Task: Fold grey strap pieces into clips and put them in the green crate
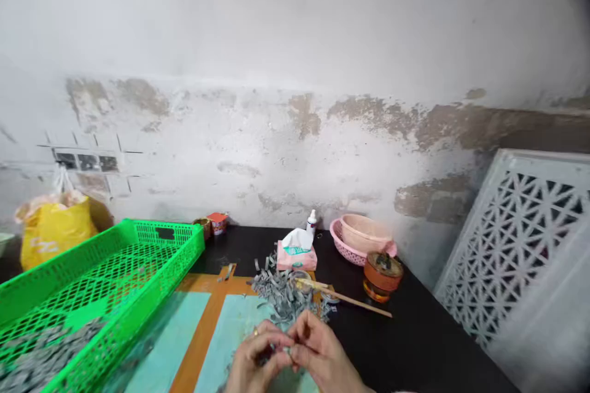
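My left hand (260, 356), with a ring on one finger, and my right hand (322, 353) meet at the bottom middle of the head view. Both are closed, with thumbs and fingertips pinched together. Between the fingertips shows a small pale piece (286, 350), too small to name. Just beyond the hands lies a loose heap of grey strips (281, 295), partly on a pale blue-green sheet (239, 313) crossed by brown tape (203, 331). More dark bits lie under my left hand, mostly hidden.
On the left stands a green plastic crate (152, 282) holding grey pieces (50, 356). Behind the heap are a tissue box (297, 258) and a small white bottle (312, 221). A wooden stick (359, 303), pink basins (364, 233) and a brown jar (382, 276) stand right. A yellow bag (58, 230) sits far left.
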`<state>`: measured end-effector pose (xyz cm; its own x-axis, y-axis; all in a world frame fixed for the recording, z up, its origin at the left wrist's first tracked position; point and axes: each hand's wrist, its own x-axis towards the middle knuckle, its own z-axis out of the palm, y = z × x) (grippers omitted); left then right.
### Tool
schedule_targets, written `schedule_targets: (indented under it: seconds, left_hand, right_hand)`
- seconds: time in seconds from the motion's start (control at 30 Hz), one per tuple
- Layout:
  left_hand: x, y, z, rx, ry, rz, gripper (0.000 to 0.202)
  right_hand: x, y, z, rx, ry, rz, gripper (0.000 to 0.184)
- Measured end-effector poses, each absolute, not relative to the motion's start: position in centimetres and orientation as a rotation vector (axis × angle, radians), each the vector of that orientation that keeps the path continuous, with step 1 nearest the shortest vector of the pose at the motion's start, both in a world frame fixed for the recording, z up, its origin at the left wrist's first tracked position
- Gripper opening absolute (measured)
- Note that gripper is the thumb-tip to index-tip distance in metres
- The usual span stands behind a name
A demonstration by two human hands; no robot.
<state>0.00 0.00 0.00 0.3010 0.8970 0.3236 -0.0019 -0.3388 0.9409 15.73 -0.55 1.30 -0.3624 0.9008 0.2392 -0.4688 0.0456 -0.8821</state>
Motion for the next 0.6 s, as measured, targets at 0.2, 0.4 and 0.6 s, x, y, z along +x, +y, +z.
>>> schedule_targets:
  seconds: [0.2, 0.4, 0.6]
  left_hand:
    - [0.2, -0.5, 0.9, 1.684, 1.059, 1.456, 0.011]
    - [0.0, -0.6, 1.3, 1.740, 1.057, 1.303, 0.008]
    - [0.2, -0.5, 1.5, 1.587, 0.999, 1.231, 0.020]
  right_hand:
    - [16.5, -0.5, 1.9, -0.622, -1.293, 1.414, 0.037]
    - [16.8, -0.2, 1.5, -0.720, -1.373, 1.248, 0.027]
    - [17.2, 0.2, 0.9, -0.852, -1.547, 1.115, 0.014]
